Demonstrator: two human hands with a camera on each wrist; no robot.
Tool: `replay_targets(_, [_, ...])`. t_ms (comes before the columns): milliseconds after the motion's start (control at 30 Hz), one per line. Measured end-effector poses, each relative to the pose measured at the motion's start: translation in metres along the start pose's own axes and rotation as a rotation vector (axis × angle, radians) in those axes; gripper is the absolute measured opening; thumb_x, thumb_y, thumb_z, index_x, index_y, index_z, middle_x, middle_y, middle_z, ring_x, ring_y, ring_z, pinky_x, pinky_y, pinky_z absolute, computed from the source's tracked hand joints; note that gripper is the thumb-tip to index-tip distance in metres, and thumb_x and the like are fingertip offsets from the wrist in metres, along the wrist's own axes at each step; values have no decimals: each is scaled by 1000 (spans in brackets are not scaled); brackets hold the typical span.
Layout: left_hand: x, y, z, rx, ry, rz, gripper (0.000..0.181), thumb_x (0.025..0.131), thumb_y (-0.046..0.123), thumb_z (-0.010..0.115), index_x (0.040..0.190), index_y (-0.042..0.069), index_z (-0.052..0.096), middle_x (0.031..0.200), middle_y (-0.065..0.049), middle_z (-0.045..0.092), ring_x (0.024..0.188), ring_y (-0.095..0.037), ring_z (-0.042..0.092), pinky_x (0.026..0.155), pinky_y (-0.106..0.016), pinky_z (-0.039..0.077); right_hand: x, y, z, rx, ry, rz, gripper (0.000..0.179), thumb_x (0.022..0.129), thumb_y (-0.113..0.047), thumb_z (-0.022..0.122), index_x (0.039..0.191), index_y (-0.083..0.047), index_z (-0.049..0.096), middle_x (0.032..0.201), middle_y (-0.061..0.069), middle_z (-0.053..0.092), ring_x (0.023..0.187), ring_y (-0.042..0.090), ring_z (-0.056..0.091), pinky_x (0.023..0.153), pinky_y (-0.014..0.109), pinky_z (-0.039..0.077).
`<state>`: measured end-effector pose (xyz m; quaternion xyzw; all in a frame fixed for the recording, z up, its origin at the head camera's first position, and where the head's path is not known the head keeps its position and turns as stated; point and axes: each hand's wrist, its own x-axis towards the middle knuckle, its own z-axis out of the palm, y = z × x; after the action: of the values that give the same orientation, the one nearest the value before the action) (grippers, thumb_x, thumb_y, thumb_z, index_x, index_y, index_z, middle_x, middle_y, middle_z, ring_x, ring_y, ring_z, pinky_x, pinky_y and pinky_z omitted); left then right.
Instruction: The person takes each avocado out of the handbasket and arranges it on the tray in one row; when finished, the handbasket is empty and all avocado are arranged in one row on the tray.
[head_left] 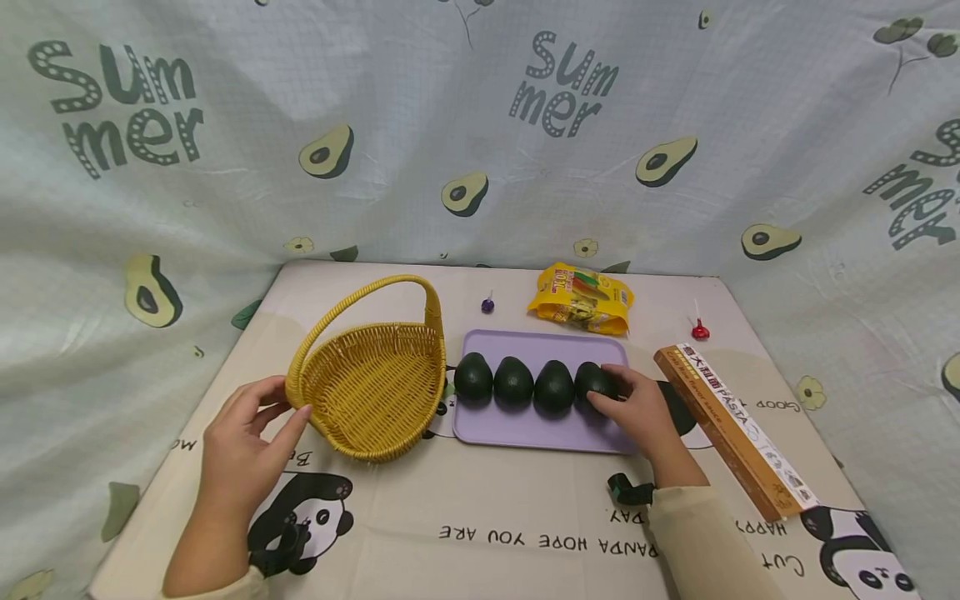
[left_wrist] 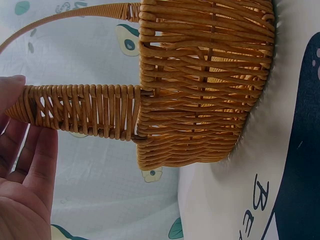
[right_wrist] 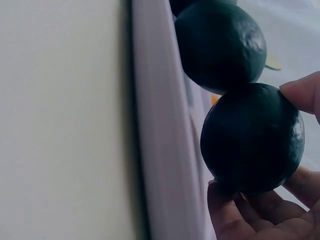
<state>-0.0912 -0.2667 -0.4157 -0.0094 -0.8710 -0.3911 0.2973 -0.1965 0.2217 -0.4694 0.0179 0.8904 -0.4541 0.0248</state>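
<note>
A yellow-brown wicker basket [head_left: 375,392] with an arched handle stands on the left of the table. My left hand [head_left: 243,442] grips the left side of the handle [left_wrist: 85,111], thumb on one face and fingers on the other. Several dark green avocados [head_left: 513,384] sit in a row on a purple tray [head_left: 540,437]. At the row's right end, my right hand [head_left: 641,412] holds the last avocado [right_wrist: 252,139] between thumb and fingers. In the right wrist view that avocado is beside its neighbour [right_wrist: 221,46], close to the tray's rim.
Behind the tray lies a yellow snack bag [head_left: 582,298], with a purple lollipop [head_left: 487,305] left of it. A red lollipop [head_left: 700,331] and a long pasta box [head_left: 735,433] lie on the right. A small dark green object [head_left: 630,490] is near the right sleeve.
</note>
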Motion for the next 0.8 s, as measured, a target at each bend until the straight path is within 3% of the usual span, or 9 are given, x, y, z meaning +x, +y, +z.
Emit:
replay_targets(133, [0, -1, 0, 2, 2, 6, 51, 80, -7, 83, 126, 0, 63, 118, -11, 65, 109, 12, 54, 95, 0, 44, -1, 1, 1, -13, -5, -2, 67, 89, -35, 79, 145, -7, 55, 145, 22, 57, 131, 39, 55, 113, 57, 46])
replay_targets(233, [0, -1, 0, 3, 4, 9, 51, 80, -8, 83, 126, -1, 63, 118, -11, 65, 109, 14, 53, 95, 0, 44, 0, 3, 1, -23, -4, -1, 67, 89, -35, 79, 145, -7, 56, 146, 21, 57, 130, 39, 55, 113, 57, 46])
replay_targets(300, [0, -1, 0, -1, 4, 7, 51, 80, -8, 83, 126, -1, 63, 118, -11, 65, 110, 8, 58, 96, -1, 44, 0, 3, 2, -27, -5, -2, 68, 89, -37, 79, 145, -8, 55, 146, 21, 56, 131, 39, 54, 113, 57, 46])
replay_targets(467, [1, 2, 0, -1, -1, 0, 52, 80, -6, 83, 127, 0, 63, 119, -10, 65, 111, -23, 67, 96, 0, 44, 0, 5, 2, -29, -8, -6, 70, 89, -40, 80, 146, -8, 54, 147, 21, 56, 132, 39, 54, 114, 57, 46])
replay_targets(533, [1, 2, 0, 1, -1, 0, 52, 80, -5, 83, 127, 0, 63, 120, -10, 65, 111, -27, 67, 96, 0, 44, -1, 6, 1, -28, -4, -13, 70, 89, -39, 80, 146, -8, 54, 146, 21, 56, 132, 38, 54, 114, 56, 47])
replay_targets(633, [1, 2, 0, -7, 6, 1, 52, 80, -5, 84, 127, 1, 64, 120, -11, 65, 111, -23, 66, 95, 0, 44, -2, 6, 1, -32, -2, -32, 71, 89, -40, 80, 146, -8, 54, 146, 21, 57, 132, 38, 55, 113, 56, 48])
replay_targets(800, [2, -1, 2, -40, 23, 13, 54, 80, -5, 84, 129, 2, 63, 121, -11, 64, 112, -1, 60, 96, -1, 45, -2, 6, 0, -27, -14, -71, 72, 91, -39, 79, 149, -8, 51, 147, 21, 56, 132, 39, 56, 113, 57, 47])
